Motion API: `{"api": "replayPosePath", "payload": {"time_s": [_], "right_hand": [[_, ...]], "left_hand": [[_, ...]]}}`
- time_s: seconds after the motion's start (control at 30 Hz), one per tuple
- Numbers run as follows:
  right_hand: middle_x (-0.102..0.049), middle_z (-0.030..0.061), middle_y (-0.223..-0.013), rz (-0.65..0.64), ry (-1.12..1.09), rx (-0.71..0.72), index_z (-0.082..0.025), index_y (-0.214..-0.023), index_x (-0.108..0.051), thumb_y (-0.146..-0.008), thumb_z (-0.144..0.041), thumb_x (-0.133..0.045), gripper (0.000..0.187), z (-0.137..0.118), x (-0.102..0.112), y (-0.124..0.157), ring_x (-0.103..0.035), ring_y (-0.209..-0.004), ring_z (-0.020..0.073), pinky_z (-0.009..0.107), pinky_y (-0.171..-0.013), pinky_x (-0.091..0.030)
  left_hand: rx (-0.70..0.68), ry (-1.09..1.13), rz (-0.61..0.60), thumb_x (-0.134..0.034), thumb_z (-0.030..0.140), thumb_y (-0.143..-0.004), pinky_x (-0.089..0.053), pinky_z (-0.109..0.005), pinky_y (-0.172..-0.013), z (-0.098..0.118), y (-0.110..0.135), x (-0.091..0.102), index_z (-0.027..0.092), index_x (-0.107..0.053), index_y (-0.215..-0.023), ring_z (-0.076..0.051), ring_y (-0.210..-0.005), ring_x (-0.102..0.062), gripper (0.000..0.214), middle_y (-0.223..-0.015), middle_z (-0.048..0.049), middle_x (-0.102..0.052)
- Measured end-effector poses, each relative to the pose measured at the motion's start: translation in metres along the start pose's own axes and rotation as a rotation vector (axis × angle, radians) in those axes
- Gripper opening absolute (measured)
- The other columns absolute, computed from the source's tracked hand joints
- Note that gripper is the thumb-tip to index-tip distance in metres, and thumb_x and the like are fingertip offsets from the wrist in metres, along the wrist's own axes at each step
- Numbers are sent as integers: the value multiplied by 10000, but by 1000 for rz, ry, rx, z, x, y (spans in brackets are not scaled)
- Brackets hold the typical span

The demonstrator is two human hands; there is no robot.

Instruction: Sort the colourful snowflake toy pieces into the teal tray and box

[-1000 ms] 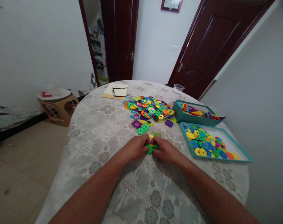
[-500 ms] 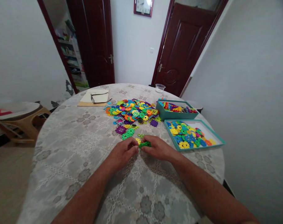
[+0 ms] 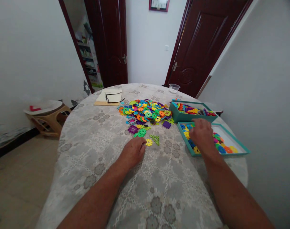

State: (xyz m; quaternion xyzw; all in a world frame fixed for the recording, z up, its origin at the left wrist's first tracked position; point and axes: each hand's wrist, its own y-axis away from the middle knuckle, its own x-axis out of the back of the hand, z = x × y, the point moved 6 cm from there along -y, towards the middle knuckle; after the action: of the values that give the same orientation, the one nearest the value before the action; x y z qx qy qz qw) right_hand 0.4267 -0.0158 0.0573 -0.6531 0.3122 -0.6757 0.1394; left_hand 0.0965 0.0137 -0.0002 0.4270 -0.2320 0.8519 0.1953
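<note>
While the left hand (image 3: 133,152) stays, the right hand (image 3: 202,135) has moved over the tray (image 3: 224,131); both grips are unclear.

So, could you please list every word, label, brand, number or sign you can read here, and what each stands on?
None can be read.
Red-framed white panel on the wall: its marks are too blurred to read, and its top is cut off.
Assorted packages on the pale shelves: any print is too small and blurred.
Cream paper sheet under the black-framed glasses: no legible writing.
</note>
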Motion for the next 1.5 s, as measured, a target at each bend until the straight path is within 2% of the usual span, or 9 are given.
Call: {"api": "replayPosePath", "payload": {"time_s": [0.1,0.23,0.37,0.63,0.8,0.97,1.13,1.37,1.5], "right_hand": [[-633,173,-1214,19,-253,260,-159,-1197,-636,-883,-85,-520,344,-58,0,13,-551,-1203,328,503,-1083,-430],[-616,170,-1330,-153,-464,504,-175,-1268,-639,-971,-193,-562,307,-137,-12,49,-513,-1315,319,511,-1160,-409],[-547,153,-1479,-337,-477,593,-214,-1292,-651,-985,-263,-606,314,-173,-24,75,-379,-1479,346,566,-1212,-343],[-610,131,-1389,-415,-590,573,-205,-1007,-645,-969,-202,-594,63,-170,-29,78,-456,-1416,317,558,-1211,-340],[-620,150,-1367,-359,-582,557,-203,-1225,-628,-963,-264,-625,269,-164,-31,77,-456,-1413,330,574,-1201,-330],[-604,161,-1379,-350,-564,537,-200,-1237,-638,-954,-352,-656,321,-155,-37,73,-494,-1364,332,557,-1180,-358],[-623,153,-1340,-377,-562,483,-185,-1351,-579,-960,-241,-584,395,-143,-41,65,-537,-1280,301,496,-1139,-410],[-623,128,-1201,-437,-551,360,-165,-1339,-618,-868,-167,-667,473,-133,-41,54,-587,-1134,263,403,-1034,-478],[-650,69,-1060,-490,-660,320,-194,-1128,-704,-865,-113,-645,282,-137,-30,50,-628,-1011,211,328,-924,-490]], "left_hand": [[-29,-9,14,-568,204,-966,-513,-374,-980,-2,1,-4,187,-687,-1123,-245,-1066,-662,199,-1119,-103,-720],[-55,-29,31,-582,188,-955,-504,-390,-1031,-2,2,-3,183,-697,-1125,-252,-1116,-647,206,-1134,-109,-713],[-62,-68,18,-589,173,-952,-501,-409,-1045,0,2,-2,169,-704,-1107,-260,-1123,-633,193,-1126,-116,-710],[-38,-81,18,-625,179,-945,-505,-419,-1059,2,3,0,148,-714,-1144,-273,-1142,-635,220,-1143,-124,-713],[-16,-77,28,-642,179,-937,-509,-397,-1059,2,4,2,177,-719,-1121,-252,-1137,-647,199,-1129,-106,-718],[33,-91,53,-652,169,-924,-505,-413,-1070,-4,5,2,175,-708,-1157,-263,-1153,-642,240,-1165,-115,-714],[-1,-115,10,-629,190,-948,-487,-414,-1088,0,6,2,193,-694,-1215,-267,-1185,-610,275,-1205,-117,-689],[-160,-236,-157,-625,244,-959,-480,-435,-1027,21,7,0,319,-664,-1284,-271,-1122,-566,335,-1232,-82,-629],[-181,-265,-167,-641,269,-949,-472,-437,-1003,25,8,2,315,-678,-1211,-282,-1113,-551,268,-1236,-81,-617]]}}
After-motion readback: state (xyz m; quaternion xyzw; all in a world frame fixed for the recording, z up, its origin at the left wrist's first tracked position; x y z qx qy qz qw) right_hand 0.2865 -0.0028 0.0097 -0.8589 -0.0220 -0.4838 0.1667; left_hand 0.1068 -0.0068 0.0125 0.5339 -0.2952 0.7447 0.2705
